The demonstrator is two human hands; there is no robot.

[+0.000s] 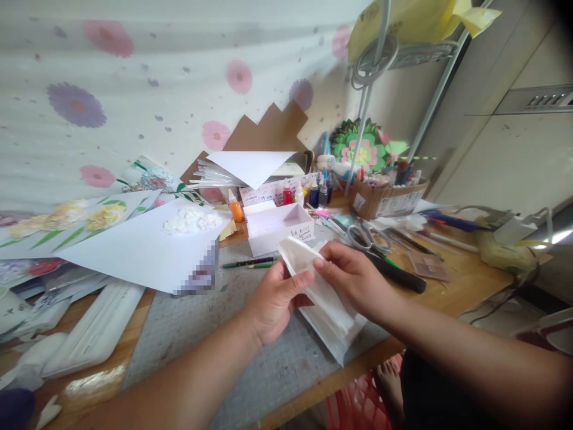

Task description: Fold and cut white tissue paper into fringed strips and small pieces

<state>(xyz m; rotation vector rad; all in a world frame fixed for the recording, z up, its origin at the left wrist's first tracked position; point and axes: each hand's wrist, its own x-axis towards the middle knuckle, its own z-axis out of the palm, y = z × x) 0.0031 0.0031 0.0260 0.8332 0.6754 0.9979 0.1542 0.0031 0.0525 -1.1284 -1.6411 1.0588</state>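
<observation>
My left hand (273,298) and my right hand (353,278) both pinch a folded piece of white tissue-like paper (299,254), thumbs meeting near its upper edge. The lower part of the paper (333,325) hangs down onto a grey cutting mat (224,334). Just behind the hands stands an open white box (280,227). Two green pens (248,263) lie on the mat left of the paper.
A large white sheet (138,251) carries a heap of small white paper bits (190,221). Scissors (364,236), a black marker (398,278), small paint bottles (304,191), a cardboard box (387,200) and a glue gun (505,248) crowd the right side.
</observation>
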